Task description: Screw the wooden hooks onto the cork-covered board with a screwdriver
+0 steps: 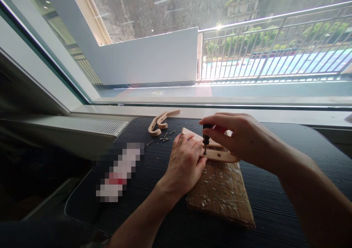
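My right hand grips a screwdriver by its dark handle and holds it upright. Its tip meets a screw at a hole in a light wooden hook; a second hole shows to the right. My left hand is closed over the hook's left end and presses against a pale wooden strip behind it. Both wooden pieces rest on a worn brown block full of small holes and wrapped in clear film. The left fingertips are partly hidden.
Two more wooden hooks lie at the table's back left. Several loose screws are scattered in front of them. A blurred pale-and-red item lies on the dark table. A window ledge runs along the back.
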`<state>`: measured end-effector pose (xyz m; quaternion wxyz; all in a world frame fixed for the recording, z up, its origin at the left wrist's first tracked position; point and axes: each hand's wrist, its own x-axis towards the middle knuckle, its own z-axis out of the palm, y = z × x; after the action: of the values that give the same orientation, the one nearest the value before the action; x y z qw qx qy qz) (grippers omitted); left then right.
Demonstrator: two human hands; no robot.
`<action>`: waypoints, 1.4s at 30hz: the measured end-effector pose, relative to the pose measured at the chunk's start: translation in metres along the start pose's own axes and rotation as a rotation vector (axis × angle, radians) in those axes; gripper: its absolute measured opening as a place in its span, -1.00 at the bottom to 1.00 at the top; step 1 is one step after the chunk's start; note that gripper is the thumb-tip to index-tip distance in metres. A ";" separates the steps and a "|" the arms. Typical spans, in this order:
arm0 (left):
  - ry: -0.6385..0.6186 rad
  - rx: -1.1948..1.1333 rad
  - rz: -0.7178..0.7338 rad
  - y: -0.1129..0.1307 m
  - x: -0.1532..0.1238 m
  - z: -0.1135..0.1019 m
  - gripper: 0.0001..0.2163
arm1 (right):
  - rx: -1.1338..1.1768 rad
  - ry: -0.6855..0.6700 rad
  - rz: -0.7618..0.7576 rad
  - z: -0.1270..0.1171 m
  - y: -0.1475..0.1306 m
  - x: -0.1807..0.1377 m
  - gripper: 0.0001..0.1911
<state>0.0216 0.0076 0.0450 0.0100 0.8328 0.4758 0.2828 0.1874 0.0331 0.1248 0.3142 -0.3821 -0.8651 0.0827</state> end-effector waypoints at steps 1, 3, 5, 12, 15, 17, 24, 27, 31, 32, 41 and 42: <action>0.003 -0.001 0.002 0.000 0.000 0.000 -0.86 | -0.009 -0.001 0.017 0.000 0.000 0.000 -0.81; 0.006 -0.002 0.004 0.000 0.000 0.001 -0.84 | -0.029 0.004 0.041 0.000 0.001 0.000 -0.83; 0.002 -0.003 -0.002 0.000 0.000 0.001 -0.83 | -0.038 0.020 0.042 0.001 0.000 0.000 -0.83; -0.007 -0.005 -0.014 0.001 0.001 0.001 -0.75 | 0.054 -0.055 -0.039 0.000 -0.005 -0.002 -0.75; -0.006 -0.010 -0.014 0.000 0.001 0.000 -0.78 | 0.074 -0.086 -0.055 -0.002 -0.004 -0.003 -0.72; -0.008 -0.009 -0.016 0.000 0.000 0.000 -0.83 | 0.069 -0.075 -0.060 -0.003 -0.003 -0.003 -0.73; -0.006 -0.001 -0.013 0.000 0.000 0.001 -0.83 | 0.005 -0.003 -0.041 -0.002 0.004 -0.001 -0.80; -0.003 -0.004 -0.006 0.000 0.000 0.001 -0.80 | -0.018 0.020 -0.008 -0.002 0.004 -0.001 -0.81; -0.011 -0.003 -0.011 0.001 0.000 0.001 -0.77 | -0.021 -0.012 -0.017 -0.003 -0.002 -0.001 -0.79; -0.018 -0.003 -0.015 0.001 0.000 0.001 -0.75 | -0.019 -0.029 -0.028 -0.003 -0.004 -0.001 -0.79; -0.037 0.001 -0.022 0.000 0.000 -0.001 -0.78 | -0.010 -0.035 -0.042 0.000 0.000 0.000 -0.80; -0.032 0.000 -0.018 0.000 0.000 -0.001 -0.78 | -0.014 -0.028 -0.039 0.000 0.001 0.000 -0.80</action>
<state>0.0211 0.0071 0.0457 0.0202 0.8329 0.4829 0.2695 0.1879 0.0336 0.1247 0.3010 -0.3660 -0.8773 0.0756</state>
